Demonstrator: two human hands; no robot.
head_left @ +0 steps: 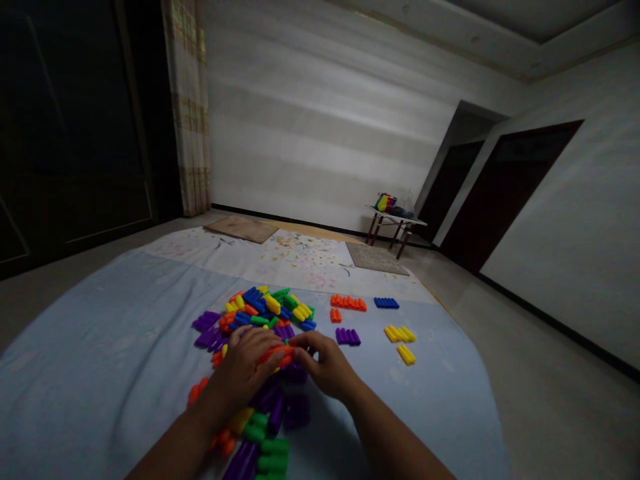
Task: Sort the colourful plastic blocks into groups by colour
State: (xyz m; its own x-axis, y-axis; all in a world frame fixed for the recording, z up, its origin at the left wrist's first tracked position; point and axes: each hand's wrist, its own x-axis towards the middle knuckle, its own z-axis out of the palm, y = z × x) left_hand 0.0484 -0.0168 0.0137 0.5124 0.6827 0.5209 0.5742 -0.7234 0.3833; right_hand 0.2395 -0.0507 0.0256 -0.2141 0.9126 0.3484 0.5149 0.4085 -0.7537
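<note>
Over the pile of coloured plastic blocks (273, 303), both of my hands close on an orange toy block (285, 355) with a ridged shape. My left hand (245, 360) has its fingers over the far side and its thumb along the near side. At the right end of the same block, my right hand (325, 363) pinches with thumb and fingertips. Purple blocks (270, 397) lie just below my hands, with green blocks (273, 457) nearer to me. My hands and forearms hide part of the pile.
To the right lie an orange row (349, 303), a small orange piece (335, 316), a purple row (348, 337), a blue row (387, 303) and yellow pieces (400, 333). Flat boards (243, 229) rest on the cloth-covered table (150, 320). A small side table (395, 215) stands beyond.
</note>
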